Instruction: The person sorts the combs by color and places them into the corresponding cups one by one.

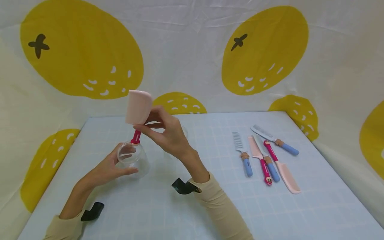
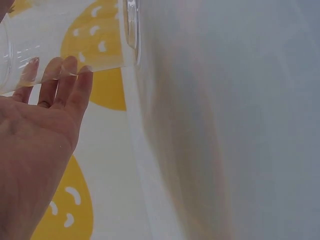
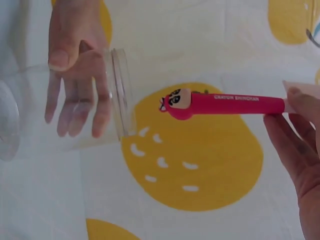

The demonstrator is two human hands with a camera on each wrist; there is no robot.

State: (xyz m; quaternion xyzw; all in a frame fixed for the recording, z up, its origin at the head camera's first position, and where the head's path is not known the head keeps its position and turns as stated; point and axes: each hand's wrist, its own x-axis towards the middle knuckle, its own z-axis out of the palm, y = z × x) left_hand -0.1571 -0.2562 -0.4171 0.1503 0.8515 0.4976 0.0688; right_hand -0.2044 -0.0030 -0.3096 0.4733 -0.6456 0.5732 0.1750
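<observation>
The right hand (image 1: 168,131) pinches a pink-headed tool (image 1: 138,107) between thumb and fingers, near the place where the broad pale head meets the red handle (image 3: 235,104). The head stands upward, and the handle points down, with a small cartoon face at its end. The left hand (image 1: 109,168), lower and to the left of the right hand, is clasped around the side of a clear jar (image 1: 141,164), its thumb on one side and its fingers on the other. The two hands are near each other but do not touch. The handle's end is just above the mouth of the jar, and in the right wrist view there is a gap between them. Behind the right hand is a second clear vessel (image 1: 185,132), mostly hidden. Well to the right of both hands lie a blue-handled comb (image 1: 247,166), two pink pieces with red handles (image 1: 265,173), a middle blue-handled piece (image 1: 273,171) between these two, and a far blue-handled comb (image 1: 288,148). All rest on the pale blue table (image 1: 144,206). Beyond the hands hangs a white cloth (image 1: 183,50) with large yellow shapes (image 1: 87,50).
</observation>
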